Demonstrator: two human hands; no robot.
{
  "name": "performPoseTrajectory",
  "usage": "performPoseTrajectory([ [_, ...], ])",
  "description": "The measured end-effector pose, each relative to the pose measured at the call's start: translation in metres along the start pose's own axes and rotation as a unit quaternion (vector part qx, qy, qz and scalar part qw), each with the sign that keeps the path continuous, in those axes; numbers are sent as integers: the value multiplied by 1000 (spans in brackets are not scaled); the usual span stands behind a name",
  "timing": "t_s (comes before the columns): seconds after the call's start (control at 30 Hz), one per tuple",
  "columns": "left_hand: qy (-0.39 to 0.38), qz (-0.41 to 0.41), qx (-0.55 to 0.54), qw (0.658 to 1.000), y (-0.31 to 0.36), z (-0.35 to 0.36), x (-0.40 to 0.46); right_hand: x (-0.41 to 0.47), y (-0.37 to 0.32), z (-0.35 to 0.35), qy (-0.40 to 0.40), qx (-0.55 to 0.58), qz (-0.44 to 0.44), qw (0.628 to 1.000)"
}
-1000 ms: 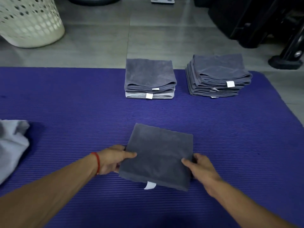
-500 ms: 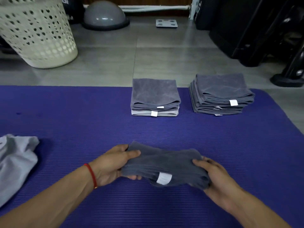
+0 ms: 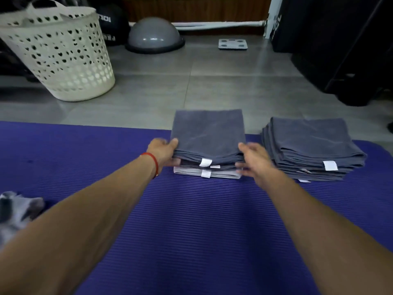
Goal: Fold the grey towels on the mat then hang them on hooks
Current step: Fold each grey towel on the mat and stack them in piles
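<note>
Your left hand gripped the folded grey towel atop the left stack on the mat, your right hand seemingly loosened beside it; uneven letting-go could skew the pile.

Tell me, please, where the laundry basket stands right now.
In the head view the basket stands on the grey floor at upper left, beyond the purple mat, left of the grey dome.
</note>
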State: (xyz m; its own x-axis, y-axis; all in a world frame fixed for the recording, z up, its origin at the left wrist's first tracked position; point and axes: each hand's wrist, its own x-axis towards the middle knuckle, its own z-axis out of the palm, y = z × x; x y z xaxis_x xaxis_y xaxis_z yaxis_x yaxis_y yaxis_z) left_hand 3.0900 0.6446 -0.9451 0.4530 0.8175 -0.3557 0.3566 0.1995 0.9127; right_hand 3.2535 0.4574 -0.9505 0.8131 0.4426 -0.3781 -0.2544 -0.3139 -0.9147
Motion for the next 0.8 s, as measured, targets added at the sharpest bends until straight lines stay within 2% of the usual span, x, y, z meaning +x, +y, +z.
performPoseTrajectory([
  [0.1, 25, -25, 64, 997, -57, -15, -2, -21, 58, 1, 66, -159, -47, 984],
  [0.17, 7, 0, 123, 992, -95, -43, -18, -56, 92, -5, 32, -213, -113, 970],
  [0.2, -8, 28, 185, 982, -115, -63, -32, -75, 108, -10, -1, -233, -128, 964],
  [0.23, -21, 68, 273, 959, -132, -86, -51, -92, 121, -14, -45, -256, -132, 957],
  [0.3, -20, 158, 436, 886, -166, -133, -93, -120, 144, -17, -136, -311, -141, 930],
  [0.37, 48, 209, 554, 805, -190, -183, -128, -143, 153, -14, -201, -352, -159, 900],
  [0.43, 132, 174, 638, 738, -210, -235, -147, -164, 151, 1, -248, -367, -183, 878],
  [0.53, 189, 32, 680, 707, -230, -305, -160, -191, 141, 35, -318, -386, -213, 840],
  [0.6, 184, -111, 664, 716, -238, -341, -164, -207, 133, 61, -363, -403, -223, 810],
  [0.63, 176, -157, 631, 739, -240, -354, -166, -215, 129, 73, -386, -409, -227, 795],
  [0.73, 186, -136, 515, 825, -251, -378, -165, -233, 126, 95, -445, -438, -214, 751],
  [0.8, 206, -95, 492, 841, -250, -380, -165, -242, 129, 99, -469, -459, -197, 728],
])
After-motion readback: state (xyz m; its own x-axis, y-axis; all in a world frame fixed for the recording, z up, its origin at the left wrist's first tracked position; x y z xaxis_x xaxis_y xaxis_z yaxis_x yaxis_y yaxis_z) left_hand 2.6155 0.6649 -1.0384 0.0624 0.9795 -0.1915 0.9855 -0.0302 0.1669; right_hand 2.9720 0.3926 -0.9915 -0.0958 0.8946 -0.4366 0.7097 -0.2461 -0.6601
